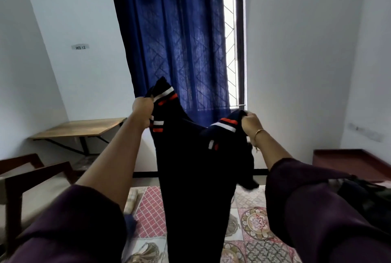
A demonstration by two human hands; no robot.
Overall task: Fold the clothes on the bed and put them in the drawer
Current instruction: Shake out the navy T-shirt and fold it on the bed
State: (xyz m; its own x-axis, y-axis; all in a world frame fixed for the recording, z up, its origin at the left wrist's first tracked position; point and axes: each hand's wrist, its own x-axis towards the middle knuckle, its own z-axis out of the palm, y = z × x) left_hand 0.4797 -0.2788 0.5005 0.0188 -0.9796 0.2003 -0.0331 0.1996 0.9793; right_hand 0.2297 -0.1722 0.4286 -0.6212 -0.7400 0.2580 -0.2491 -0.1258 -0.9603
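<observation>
A dark navy shirt [194, 178] with white and orange-red stripes on its sleeve cuffs hangs in the air in front of me. My left hand [142, 110] grips its upper left corner by one striped sleeve. My right hand [251, 122], with a thin bracelet at the wrist, grips the upper right corner by the other striped sleeve. The shirt's body drops straight down over the bed [256, 226], which has a patterned pink and beige cover. The drawer is not visible.
A blue curtain [177, 36] covers the window straight ahead. A wooden wall table [80, 128] stands at the left, with dark wooden chair frames [36, 176] below it. A reddish-brown ledge [351, 161] and dark clothes [368, 197] lie at the right.
</observation>
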